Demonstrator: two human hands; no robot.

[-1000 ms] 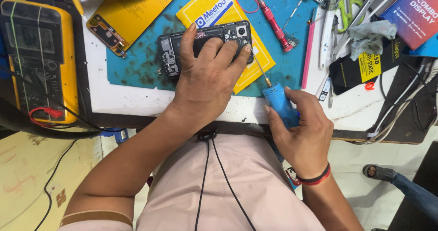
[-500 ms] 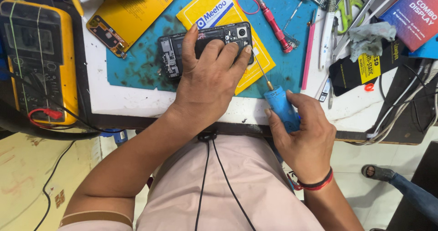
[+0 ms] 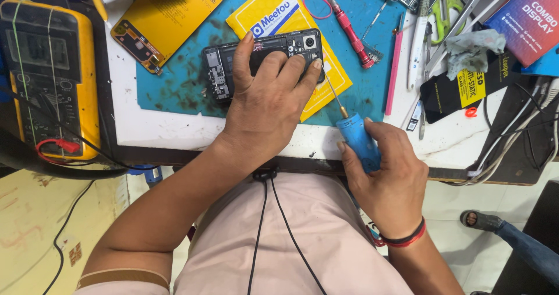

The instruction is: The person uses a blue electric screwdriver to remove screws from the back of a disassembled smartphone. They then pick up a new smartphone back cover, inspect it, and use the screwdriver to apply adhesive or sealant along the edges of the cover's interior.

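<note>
White bench [image 3: 174,132] w/ a teal work mat [image 3: 186,85] on top; a yellow multimeter [image 3: 49,76] sits at far left, red lead clipped at its lower edge; a flat yellow rectangular panel [image 3: 169,24] lies top left on the mat, a curled yellow strip above it; a yellow square packet w/ blue-and-white label [image 3: 279,15] lies mid-mat, partly under the phone; a blue-purple-red box [image 3: 527,21] is at top right corner, a black pouch w/ yellow label [image 3: 466,88] below it, a crumpled grey cloth [image 3: 471,44] between them; cables trail off the right edge.

The opened black phone [image 3: 262,59], back off & insides showing, lies across the packet near the mat centre; the left hand [image 3: 265,106] is spread flat on it, fingers pressing it down, covering most of its middle; the right hand [image 3: 381,172] is clenched round the blue-handled screwdriver [image 3: 358,140] at the bench front edge, shaft angled up-left, tip at the phone's right end by the left fingertips.

Smaller bits: a red screwdriver [image 3: 349,30] right of the packet; a pink loop band [image 3: 317,5] by its top; a pink stick [image 3: 396,62], white pen-like tool [image 3: 418,39] & green-handled scissors [image 3: 445,9] further right.
</note>
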